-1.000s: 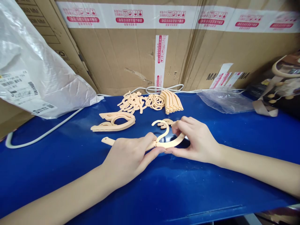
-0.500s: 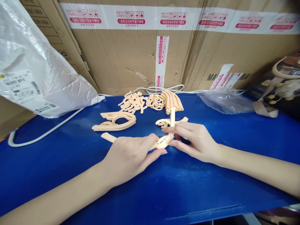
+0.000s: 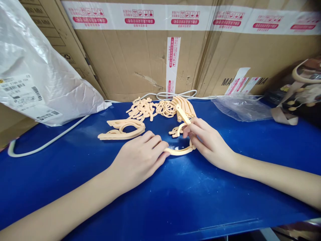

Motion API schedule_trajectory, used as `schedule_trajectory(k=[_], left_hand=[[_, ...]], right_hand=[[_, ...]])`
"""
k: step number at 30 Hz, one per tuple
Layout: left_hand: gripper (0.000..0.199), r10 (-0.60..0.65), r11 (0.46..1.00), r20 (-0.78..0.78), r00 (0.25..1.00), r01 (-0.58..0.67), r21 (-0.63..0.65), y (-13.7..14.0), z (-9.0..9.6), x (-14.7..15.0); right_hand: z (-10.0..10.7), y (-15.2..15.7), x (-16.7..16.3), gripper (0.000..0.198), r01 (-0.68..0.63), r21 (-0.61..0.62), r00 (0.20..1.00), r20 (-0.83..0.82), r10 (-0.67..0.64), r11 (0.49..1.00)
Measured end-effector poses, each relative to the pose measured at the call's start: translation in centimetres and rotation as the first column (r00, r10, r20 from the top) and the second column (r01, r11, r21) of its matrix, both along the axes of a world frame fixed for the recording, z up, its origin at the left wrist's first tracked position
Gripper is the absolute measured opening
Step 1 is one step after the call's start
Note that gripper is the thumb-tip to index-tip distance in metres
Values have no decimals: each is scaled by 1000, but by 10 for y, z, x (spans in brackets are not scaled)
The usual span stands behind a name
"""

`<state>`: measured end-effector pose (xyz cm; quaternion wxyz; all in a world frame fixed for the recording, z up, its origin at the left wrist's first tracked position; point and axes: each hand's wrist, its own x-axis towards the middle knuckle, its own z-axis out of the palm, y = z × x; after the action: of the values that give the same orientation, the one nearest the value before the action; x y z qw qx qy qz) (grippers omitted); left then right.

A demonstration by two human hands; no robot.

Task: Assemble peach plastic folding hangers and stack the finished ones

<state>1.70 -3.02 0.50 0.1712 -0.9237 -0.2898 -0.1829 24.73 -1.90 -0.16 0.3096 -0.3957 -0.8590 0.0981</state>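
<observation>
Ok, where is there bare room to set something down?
The blue table is bare from the left hand and right hand to the near edge, and between the right hand and clear plastic bag. It's crowded at the back centre, with loose pieces and stacked strips.

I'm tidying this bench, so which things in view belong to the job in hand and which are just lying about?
Seem to belong:
- cream hanger held in both hands
- stacked curved arms
- heaped small pieces
- folded cream pieces at left

Probably just lying about:
- silvery-white package
- pale cable
- clear plastic bag
- cardboard boxes
</observation>
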Motion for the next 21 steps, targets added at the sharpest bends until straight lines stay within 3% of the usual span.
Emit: schedule_trajectory(k=[6,11,15,21], left_hand=[[22,-51,997,-1,999,51,-64,-1,-1,-2],[23,-48,979,-6,999,46,-201,0,-2,-3],[24,-54,965,3,999,53,-257,1,0,-3],[26,-41,913,42,998,54,-404,1,0,-3]], right_hand=[[-1,-2,-4,23,-87,89,951,304,56,992],[0,-1,-3,17,-119,73,969,226,99,990],[8,8,6,12,-13,115,986,165,-6,993],[20,21,25,27,93,257,839,500,-215,962]])
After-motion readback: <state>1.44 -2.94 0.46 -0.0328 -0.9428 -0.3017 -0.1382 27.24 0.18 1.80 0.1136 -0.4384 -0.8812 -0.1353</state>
